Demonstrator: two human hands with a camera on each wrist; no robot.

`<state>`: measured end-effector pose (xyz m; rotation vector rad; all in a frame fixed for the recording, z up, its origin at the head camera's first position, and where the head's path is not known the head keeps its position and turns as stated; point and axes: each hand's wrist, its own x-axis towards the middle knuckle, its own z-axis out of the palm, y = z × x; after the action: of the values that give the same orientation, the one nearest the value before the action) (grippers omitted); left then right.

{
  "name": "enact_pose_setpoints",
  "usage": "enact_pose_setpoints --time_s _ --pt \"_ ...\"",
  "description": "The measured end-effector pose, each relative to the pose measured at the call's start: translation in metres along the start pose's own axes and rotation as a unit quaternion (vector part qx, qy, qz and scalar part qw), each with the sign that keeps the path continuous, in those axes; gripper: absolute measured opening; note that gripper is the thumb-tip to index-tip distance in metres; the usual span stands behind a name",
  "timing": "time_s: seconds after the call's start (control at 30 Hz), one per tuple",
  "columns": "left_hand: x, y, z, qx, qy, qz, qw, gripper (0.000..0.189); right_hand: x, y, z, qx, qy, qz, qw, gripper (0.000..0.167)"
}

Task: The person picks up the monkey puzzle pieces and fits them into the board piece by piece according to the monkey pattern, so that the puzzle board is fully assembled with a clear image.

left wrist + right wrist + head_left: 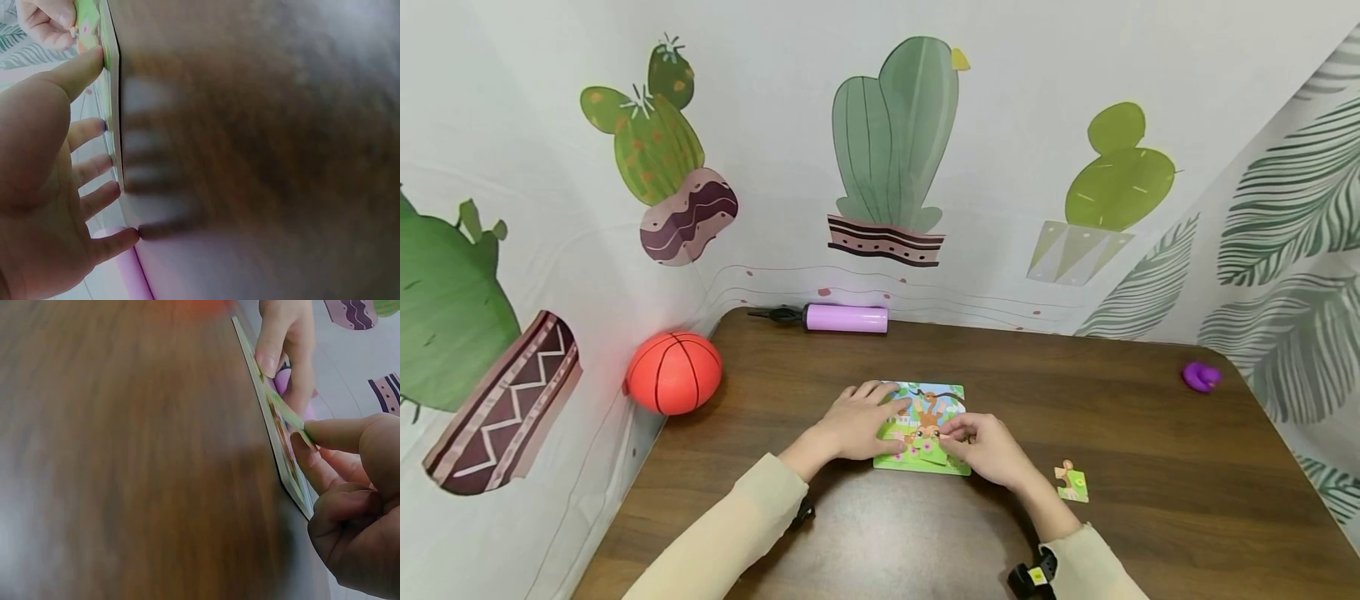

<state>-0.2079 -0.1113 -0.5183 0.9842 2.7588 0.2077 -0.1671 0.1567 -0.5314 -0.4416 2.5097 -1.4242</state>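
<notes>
A square jigsaw puzzle (953, 392) with a monkey picture lies on the brown table. My left hand (853, 423) rests on its left side, fingers spread and thumb near the lower part; the left wrist view shows the fingers nearly straight. My right hand (988, 450) pinches a green puzzle piece (289, 414) between thumb and fingertips. That piece is tilted over the lower right of the puzzle, one end low against the board and the pinched end raised. Part of the picture is hidden under my hands. A loose puzzle piece (1075, 483) lies on the table right of my right hand.
A red ball (674, 373) sits at the table's left edge. Along the back edge lies a purple hand pump (846, 318) with a black nozzle. A purple rubber duck (1201, 377) stands at the far right. Behind the table hangs a cactus-printed cloth (1000, 167).
</notes>
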Motion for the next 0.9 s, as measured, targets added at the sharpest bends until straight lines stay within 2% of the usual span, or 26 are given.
enact_pose_setpoints --time_s 0.23,0.47,0.9 --pt "-0.001 -0.001 -0.002 -0.013 -0.008 0.004 0.9999 0.076 0.008 -0.005 0.010 0.003 -0.005 0.008 0.9999 0.011" --pt "0.000 -0.004 0.000 0.004 -0.018 0.004 0.9998 0.077 0.014 -0.010 0.013 0.022 -0.019 0.014 0.9995 0.010" --pt "-0.001 -0.004 0.000 -0.003 -0.013 0.005 0.9999 0.068 0.020 -0.013 0.016 0.017 -0.024 0.033 0.9990 0.008"
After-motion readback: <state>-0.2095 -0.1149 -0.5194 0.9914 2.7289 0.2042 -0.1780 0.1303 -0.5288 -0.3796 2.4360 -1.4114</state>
